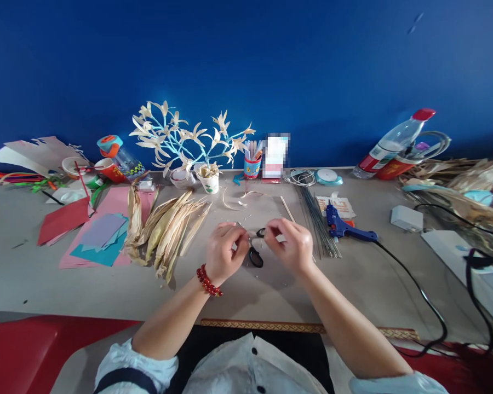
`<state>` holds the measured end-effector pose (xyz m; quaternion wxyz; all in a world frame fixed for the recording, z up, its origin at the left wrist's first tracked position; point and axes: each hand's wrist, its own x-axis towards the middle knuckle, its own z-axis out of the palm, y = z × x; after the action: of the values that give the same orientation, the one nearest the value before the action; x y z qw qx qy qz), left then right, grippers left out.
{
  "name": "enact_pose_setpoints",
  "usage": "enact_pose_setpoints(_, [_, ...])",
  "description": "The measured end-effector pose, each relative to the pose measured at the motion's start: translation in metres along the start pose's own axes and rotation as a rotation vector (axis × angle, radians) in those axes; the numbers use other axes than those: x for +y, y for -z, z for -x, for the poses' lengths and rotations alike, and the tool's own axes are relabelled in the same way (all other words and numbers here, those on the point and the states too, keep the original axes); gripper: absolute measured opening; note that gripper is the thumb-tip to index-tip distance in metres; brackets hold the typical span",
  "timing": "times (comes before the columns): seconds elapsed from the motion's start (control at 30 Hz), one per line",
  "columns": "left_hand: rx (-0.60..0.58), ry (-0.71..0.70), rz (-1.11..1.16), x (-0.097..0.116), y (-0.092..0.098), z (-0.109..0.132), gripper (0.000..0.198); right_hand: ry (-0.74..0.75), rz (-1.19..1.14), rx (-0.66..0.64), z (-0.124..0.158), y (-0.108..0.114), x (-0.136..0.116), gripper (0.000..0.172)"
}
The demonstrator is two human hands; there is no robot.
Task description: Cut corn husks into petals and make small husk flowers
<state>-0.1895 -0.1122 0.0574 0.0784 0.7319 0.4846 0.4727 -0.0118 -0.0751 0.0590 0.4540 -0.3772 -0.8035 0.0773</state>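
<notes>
Counting the clock from the scissors (256, 259), with twelve towards the blue wall (246, 65), the left hand (225, 250) is sitting at nine o'clock and the right hand (292, 244) is hovering between two and three. The left hand is curling closed, thumb and fingers pinching together; whether anything thin is lying in that pinch, I cannot tell. The right hand is also closing thumb against fingers, its tips facing the left hand's across a small gap, and what it may be gripping is too small to make out. The scissors are resting between the two hands, their black handles showing and the rest running partly behind the left hand. A red bead bracelet (207, 281) is circling the left wrist.

Dried husks (176, 227) are lying between nine and ten o'clock, with coloured paper (102, 232) spreading beyond them on the worktop (238, 298). At eleven, a white cup (209, 182) is holding pale flowers (197, 134) on blue stems. A pen cup (252, 168) is standing at twelve. Near one o'clock a thin stick (287, 209) is slanting behind the right hand. Wires (318, 223) are lying in a bundle around two, and a blue glue gun (345, 226) is resting just beyond.
</notes>
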Motion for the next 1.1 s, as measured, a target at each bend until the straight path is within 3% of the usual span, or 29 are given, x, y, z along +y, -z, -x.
enact_pose_setpoints(0.07, [0.014, 0.043, 0.026, 0.001, 0.001, -0.001, 0.017, -0.033, -0.036, 0.027, -0.002, 0.003, 0.000, 0.007])
enact_pose_setpoints(0.27, [0.018, 0.004, 0.036, 0.004, -0.002, 0.000, 0.015, -0.015, -0.122, -0.146, 0.002, -0.009, -0.012, 0.001])
enact_pose_setpoints(0.43, [0.027, -0.026, -0.003, 0.004, -0.003, 0.000, 0.015, 0.008, -0.032, -0.116, 0.003, -0.011, -0.009, 0.008])
enact_pose_setpoints(0.53, [0.048, 0.008, -0.002, 0.003, -0.002, 0.001, 0.016, -0.052, 0.012, -0.033, 0.002, -0.005, -0.002, 0.008])
enact_pose_setpoints(0.6, [0.047, 0.052, 0.020, 0.002, -0.001, 0.001, 0.017, -0.104, -0.021, 0.012, 0.001, -0.002, 0.001, 0.005])
enact_pose_setpoints(0.67, [0.016, 0.111, 0.060, 0.002, 0.000, 0.002, 0.018, -0.084, -0.100, -0.024, 0.001, -0.001, 0.002, 0.010])
enact_pose_setpoints(0.8, [-0.064, 0.264, 0.222, 0.001, 0.001, 0.002, 0.022, 0.148, -0.178, -0.221, -0.002, -0.003, 0.000, 0.035])
enact_pose_setpoints(0.93, [-0.218, 0.464, 0.517, -0.005, 0.001, 0.001, 0.024, 0.243, -0.184, -0.329, -0.006, -0.002, 0.002, 0.025])
enact_pose_setpoints(1.03, [-0.346, 0.612, 0.766, -0.011, 0.001, 0.000, 0.025, 0.151, -0.291, -0.400, -0.007, 0.000, 0.003, 0.014])
enact_pose_setpoints(1.1, [-0.338, 0.650, 0.868, -0.013, 0.001, 0.000, 0.027, -0.026, -0.442, -0.439, -0.006, 0.000, 0.002, 0.008])
